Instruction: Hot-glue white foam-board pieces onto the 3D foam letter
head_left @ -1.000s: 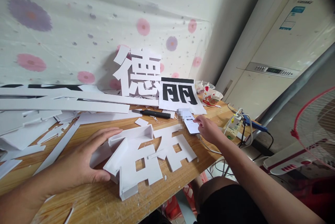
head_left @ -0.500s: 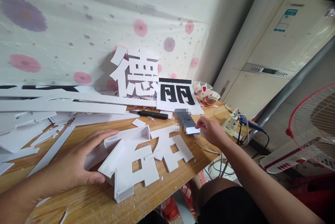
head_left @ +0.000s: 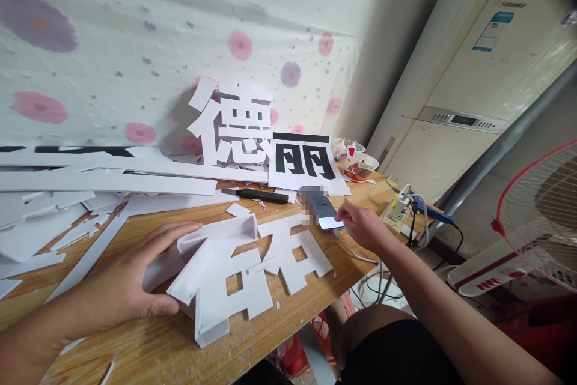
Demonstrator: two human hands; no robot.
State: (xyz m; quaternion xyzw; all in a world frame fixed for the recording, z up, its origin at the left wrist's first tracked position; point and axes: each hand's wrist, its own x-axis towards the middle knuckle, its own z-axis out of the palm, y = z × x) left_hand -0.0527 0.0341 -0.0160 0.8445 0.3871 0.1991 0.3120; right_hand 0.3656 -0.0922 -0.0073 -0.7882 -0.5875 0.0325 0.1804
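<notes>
Fingers of the person's left hand arch wide around the outer end of the walled piece, at 7 o'clock on a dial centred on the person's view; I can't tell how firmly they grip, if at all. The right hand is bunched at 4 o'clock, a fingertip at the lower end of the phone; whether anything sits inside that curl I can't see.

If attention goes to the phone, a careless squeeze from the left could, I'd judge, buckle the thin upright walls or pop a seam. A tug on the cable, which runs off toward 4, might drag the phone along. The knife, grey tip toward 9, could nick anyone reaching carelessly past it.

Everything white looks like foam board: matte, crisp-edged, probably light. The walled piece has a square window and slanting sides; the flat cutout at 6 has its own window and no walls. Straight strips and jagged offcuts heap at 9, and a blocky letter stands at 10. Beneath lies the grained wooden desk.
</notes>
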